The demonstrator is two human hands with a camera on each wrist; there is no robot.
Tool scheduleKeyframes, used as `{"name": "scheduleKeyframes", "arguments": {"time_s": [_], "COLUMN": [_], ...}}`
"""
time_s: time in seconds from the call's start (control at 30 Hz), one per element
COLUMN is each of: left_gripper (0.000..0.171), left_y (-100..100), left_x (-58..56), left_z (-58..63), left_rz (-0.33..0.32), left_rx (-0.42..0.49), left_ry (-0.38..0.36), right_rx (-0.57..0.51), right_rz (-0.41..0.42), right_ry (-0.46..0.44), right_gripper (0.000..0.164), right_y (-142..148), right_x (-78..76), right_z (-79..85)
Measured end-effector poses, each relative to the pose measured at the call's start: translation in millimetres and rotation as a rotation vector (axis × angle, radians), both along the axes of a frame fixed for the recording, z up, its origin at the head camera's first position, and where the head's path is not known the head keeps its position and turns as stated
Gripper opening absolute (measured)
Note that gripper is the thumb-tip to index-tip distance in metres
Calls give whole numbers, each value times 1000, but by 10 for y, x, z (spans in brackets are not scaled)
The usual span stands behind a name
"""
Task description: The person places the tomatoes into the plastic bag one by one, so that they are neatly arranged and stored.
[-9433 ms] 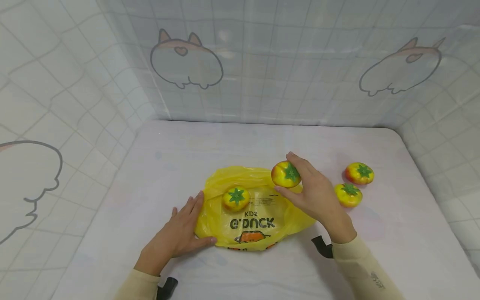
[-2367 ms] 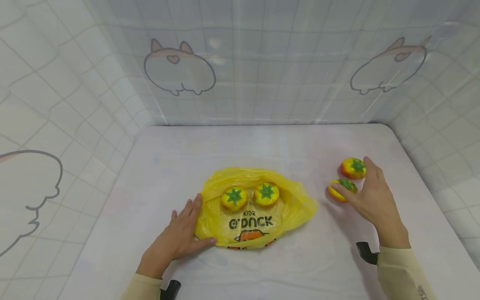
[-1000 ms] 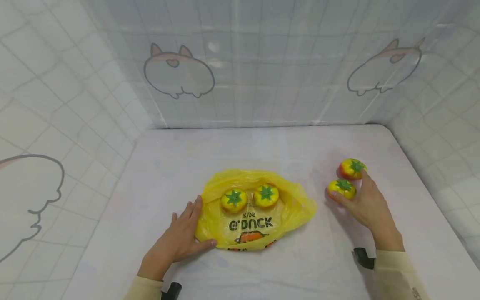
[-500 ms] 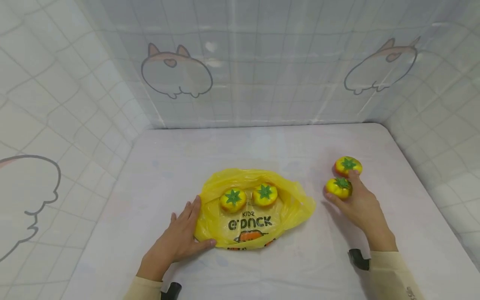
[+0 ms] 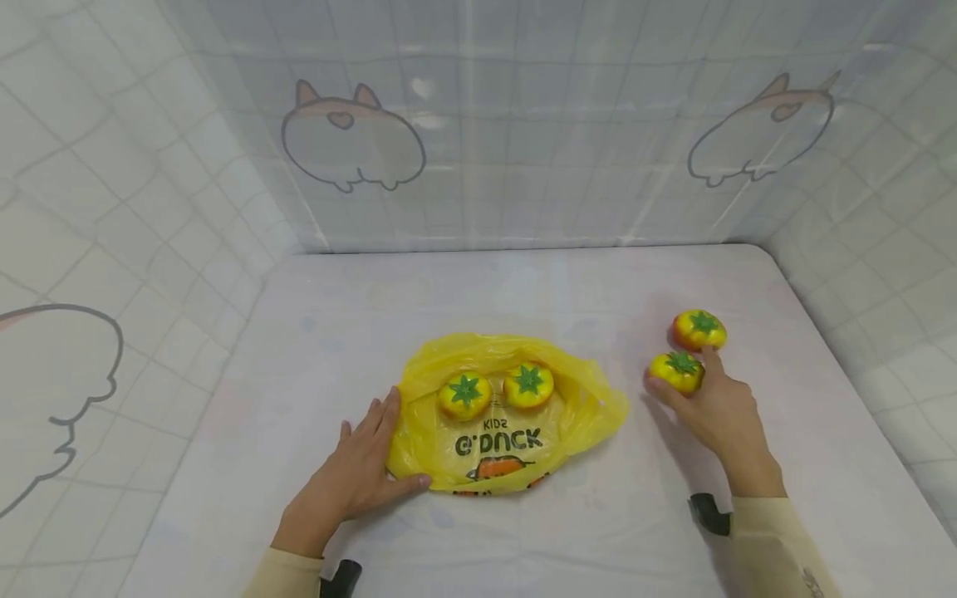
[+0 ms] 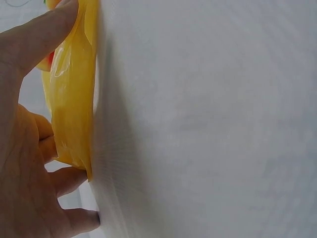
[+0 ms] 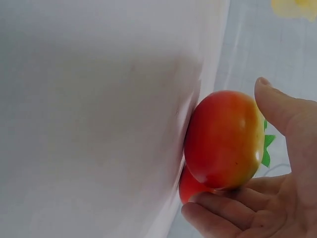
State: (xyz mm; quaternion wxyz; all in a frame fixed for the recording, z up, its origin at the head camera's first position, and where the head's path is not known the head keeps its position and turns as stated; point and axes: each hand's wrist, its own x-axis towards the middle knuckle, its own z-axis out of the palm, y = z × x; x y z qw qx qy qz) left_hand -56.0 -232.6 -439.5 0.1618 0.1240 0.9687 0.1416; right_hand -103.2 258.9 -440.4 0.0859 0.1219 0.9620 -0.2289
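Note:
A yellow plastic bag [image 5: 583, 432] lies spread on the table, with two red-yellow toy tomatoes with green star-shaped leaves on it, a left one [image 5: 465, 397] and a right one [image 5: 528, 386]. My left hand [image 5: 351, 469] rests against the bag's left edge, fingers straight and thumb on its lower corner. At the right, my right hand [image 5: 721, 415] has its thumb and fingers around the nearer loose toy tomato [image 5: 675, 374], which sits on the table. The right wrist view shows this tomato's [image 7: 223, 141] red underside. Just behind it is another toy tomato [image 5: 699, 330], near my index fingertip.
The white table [image 5: 449, 291] is walled by curtains [image 5: 538, 149] with a grid print and cartoon animals. A black wrist strap piece shows at each sleeve.
Since the oldest frame, a toy tomato held by my right hand has been set on the bag. That hand has moved right to the loose pair, its index finger now between them. The left hand stays.

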Motion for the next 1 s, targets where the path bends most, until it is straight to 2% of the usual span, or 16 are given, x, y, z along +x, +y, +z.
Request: {"name": "scheduleKeyframes", "arguments": {"time_s": [0.17, 0.67, 1.0], "left_gripper": [130, 130, 130], "left_y": [4, 5, 7], "left_x": [-1, -10, -6], "left_z": [-5, 7, 3], "left_rz": [-8, 0, 0], "left_rx": [9, -7, -7], "left_ry": [9, -1, -2], "right_rx": [-2, -10, -12], "right_rz": [9, 60, 53], "right_ry": [29, 74, 105], "right_gripper": [110, 103, 99], "right_y": [-5, -17, -55], "right_x": [0, -17, -8], "right_z": [-2, -6, 9]}}
